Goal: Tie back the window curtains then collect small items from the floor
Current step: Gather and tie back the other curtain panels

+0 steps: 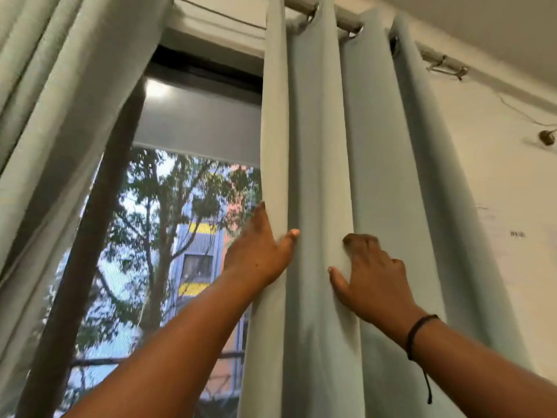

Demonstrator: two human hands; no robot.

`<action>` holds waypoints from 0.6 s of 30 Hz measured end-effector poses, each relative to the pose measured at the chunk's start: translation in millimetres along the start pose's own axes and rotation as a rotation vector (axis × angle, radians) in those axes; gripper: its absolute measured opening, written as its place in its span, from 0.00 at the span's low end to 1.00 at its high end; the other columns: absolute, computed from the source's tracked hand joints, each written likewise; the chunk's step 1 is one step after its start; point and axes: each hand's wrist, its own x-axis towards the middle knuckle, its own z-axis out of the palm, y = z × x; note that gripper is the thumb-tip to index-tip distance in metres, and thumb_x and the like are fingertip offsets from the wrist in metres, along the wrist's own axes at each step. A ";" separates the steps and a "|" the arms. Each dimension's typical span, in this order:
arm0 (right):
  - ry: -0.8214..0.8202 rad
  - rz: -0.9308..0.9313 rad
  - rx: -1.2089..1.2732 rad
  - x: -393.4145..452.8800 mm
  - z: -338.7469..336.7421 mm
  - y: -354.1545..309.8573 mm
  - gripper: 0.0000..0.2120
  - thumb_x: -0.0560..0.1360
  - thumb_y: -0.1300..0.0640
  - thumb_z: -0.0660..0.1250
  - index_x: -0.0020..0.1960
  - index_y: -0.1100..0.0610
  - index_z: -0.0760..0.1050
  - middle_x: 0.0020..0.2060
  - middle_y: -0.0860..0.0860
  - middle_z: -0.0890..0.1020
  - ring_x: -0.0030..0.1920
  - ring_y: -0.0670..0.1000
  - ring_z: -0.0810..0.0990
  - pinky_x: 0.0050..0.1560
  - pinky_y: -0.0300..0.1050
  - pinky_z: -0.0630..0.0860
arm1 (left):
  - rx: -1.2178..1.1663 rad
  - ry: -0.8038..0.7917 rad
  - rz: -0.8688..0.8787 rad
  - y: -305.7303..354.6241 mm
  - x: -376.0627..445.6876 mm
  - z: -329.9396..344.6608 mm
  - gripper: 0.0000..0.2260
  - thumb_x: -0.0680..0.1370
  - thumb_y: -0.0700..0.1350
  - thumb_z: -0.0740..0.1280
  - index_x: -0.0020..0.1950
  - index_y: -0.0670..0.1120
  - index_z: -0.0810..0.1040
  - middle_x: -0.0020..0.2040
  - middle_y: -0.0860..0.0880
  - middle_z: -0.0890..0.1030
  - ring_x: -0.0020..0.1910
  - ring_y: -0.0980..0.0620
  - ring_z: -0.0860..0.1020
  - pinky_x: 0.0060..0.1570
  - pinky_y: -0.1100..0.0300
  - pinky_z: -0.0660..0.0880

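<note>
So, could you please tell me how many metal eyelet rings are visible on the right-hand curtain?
3: one nearest the window, one mid-rod, one dark farthest right. Folds may hide more.

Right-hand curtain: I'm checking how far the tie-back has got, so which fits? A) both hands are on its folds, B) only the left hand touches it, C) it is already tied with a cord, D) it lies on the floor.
A: the left hand grips the inner edge of the right-hand curtain and the right hand holds a fold beside it; the curtain hangs loose from the curtain rod, with no tie visible.
</note>
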 end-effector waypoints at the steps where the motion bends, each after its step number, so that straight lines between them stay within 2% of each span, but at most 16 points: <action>1: 0.024 0.025 0.051 19.9 -7.4 -1.7 0.29 0.73 0.41 0.61 0.69 0.50 0.55 0.65 0.52 0.67 0.57 0.55 0.76 0.58 0.54 0.71 | 0.017 0.024 0.019 4.8 17.1 -4.5 0.34 0.77 0.62 0.58 0.77 0.49 0.49 0.74 0.45 0.62 0.69 0.42 0.67 0.64 0.48 0.68; 3: 0.067 0.081 0.173 52.7 -20.0 0.7 0.31 0.74 0.42 0.62 0.69 0.51 0.50 0.62 0.54 0.73 0.53 0.58 0.79 0.56 0.55 0.73 | 0.016 0.087 0.061 16.8 41.2 -9.4 0.31 0.77 0.60 0.59 0.75 0.48 0.55 0.70 0.44 0.69 0.65 0.41 0.71 0.60 0.49 0.70; 5: 0.094 0.124 0.239 85.3 -28.2 4.9 0.32 0.74 0.42 0.62 0.69 0.53 0.50 0.49 0.53 0.79 0.46 0.57 0.79 0.51 0.53 0.74 | 0.021 0.151 0.078 26.4 60.6 -15.9 0.28 0.77 0.59 0.60 0.73 0.48 0.60 0.66 0.43 0.74 0.61 0.40 0.74 0.55 0.51 0.71; 6: 0.094 0.131 0.257 100.8 -31.2 7.5 0.32 0.74 0.41 0.61 0.69 0.54 0.51 0.44 0.52 0.79 0.43 0.57 0.79 0.48 0.51 0.74 | 0.026 0.182 0.079 30.5 68.5 -19.2 0.25 0.78 0.58 0.60 0.71 0.48 0.62 0.64 0.44 0.76 0.60 0.40 0.75 0.52 0.52 0.70; 8: 0.071 0.133 0.310 128.9 -36.0 11.2 0.30 0.74 0.40 0.61 0.68 0.56 0.57 0.46 0.53 0.79 0.45 0.57 0.79 0.45 0.49 0.73 | 0.025 0.239 0.081 37.5 83.0 -27.7 0.21 0.78 0.57 0.61 0.66 0.49 0.68 0.60 0.45 0.78 0.57 0.41 0.76 0.49 0.54 0.70; 11: 0.054 0.107 0.413 165.6 -37.0 14.0 0.25 0.74 0.41 0.61 0.63 0.57 0.64 0.53 0.54 0.79 0.48 0.57 0.78 0.43 0.46 0.71 | 0.013 0.294 0.041 47.1 103.5 -41.6 0.19 0.77 0.56 0.63 0.64 0.49 0.72 0.59 0.46 0.79 0.56 0.42 0.77 0.50 0.54 0.72; 14: 0.088 0.043 0.464 186.5 -38.2 18.6 0.19 0.74 0.44 0.61 0.58 0.57 0.69 0.48 0.52 0.78 0.43 0.55 0.74 0.41 0.44 0.67 | 0.052 0.318 -0.021 58.2 123.3 -46.7 0.20 0.76 0.55 0.65 0.62 0.44 0.74 0.59 0.44 0.79 0.56 0.41 0.77 0.53 0.55 0.72; 16: 0.099 0.009 0.499 195.3 -38.5 24.8 0.17 0.74 0.45 0.60 0.55 0.56 0.70 0.44 0.51 0.76 0.42 0.54 0.73 0.40 0.44 0.66 | 0.069 0.305 -0.062 67.8 132.6 -46.4 0.21 0.75 0.56 0.66 0.60 0.42 0.75 0.57 0.42 0.80 0.54 0.40 0.77 0.55 0.50 0.75; 18: 0.112 -0.019 0.510 204.5 -36.9 37.8 0.13 0.75 0.47 0.59 0.51 0.56 0.71 0.41 0.50 0.75 0.41 0.54 0.74 0.37 0.43 0.67 | 0.076 0.319 -0.084 82.3 140.0 -38.0 0.20 0.76 0.56 0.65 0.58 0.42 0.76 0.55 0.42 0.80 0.52 0.40 0.77 0.53 0.50 0.75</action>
